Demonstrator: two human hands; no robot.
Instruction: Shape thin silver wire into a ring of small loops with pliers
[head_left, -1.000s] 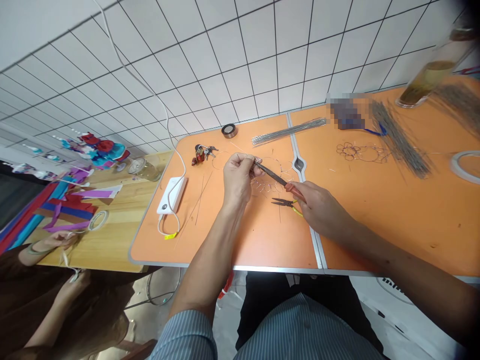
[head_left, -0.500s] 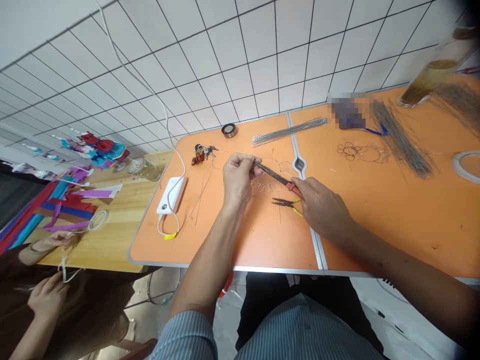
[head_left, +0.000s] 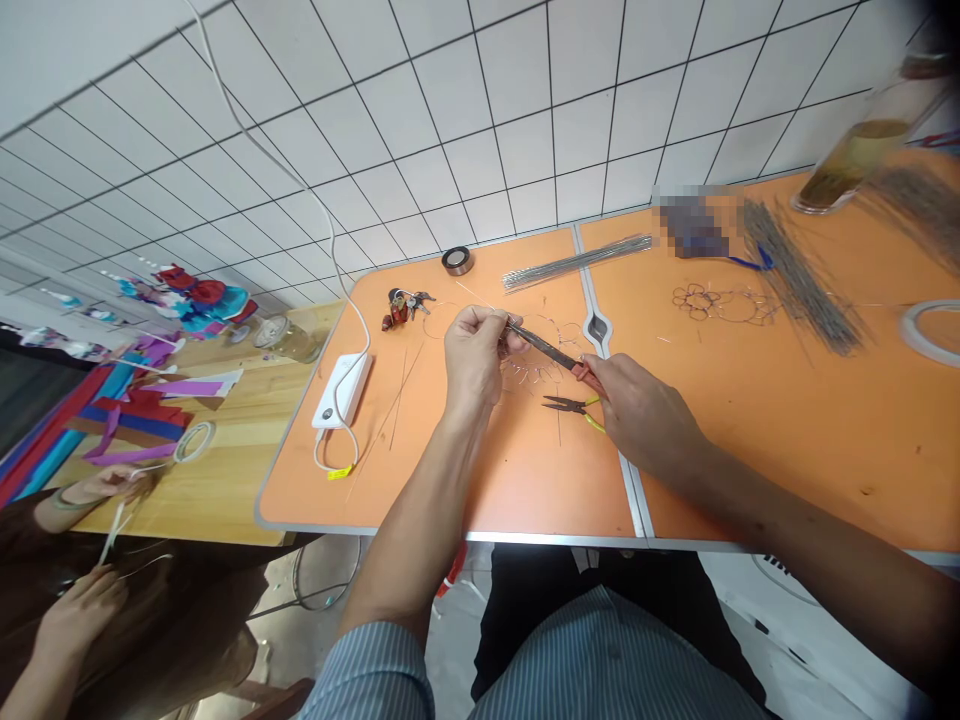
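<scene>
Tips of your red-handled long-nose pliers (head_left: 551,350) are disappearing against the fingers of your left hand (head_left: 474,360), so I cannot confirm what they are gripping. Your right hand (head_left: 643,410) is clamping the pliers' handles, hiding their ends. Your left fingers (head_left: 480,322) are pinching the thin wire frame (head_left: 536,372), and your hands are staying apart, bridged only by the pliers. The pliers' long axis is running diagonally across the orange folding table (head_left: 525,480), with the tips pointing up and left, toward your left hand. The wire frame is hanging low over the table between your hands, its loops faint and hard to count against the orange surface.

Yellow-handled pliers (head_left: 570,405) are lying just below the frame, untouched. A finished-looking wire flower (head_left: 724,305) is lying beyond your right hand, beside a bundle of wire rods (head_left: 799,275). Farther left, a power bank (head_left: 343,390) and keys (head_left: 401,308) are resting on the table. A pixelated object (head_left: 694,225) is obscured and cannot be identified. A co-worker's hand (head_left: 79,610) is working separately at lower left.
</scene>
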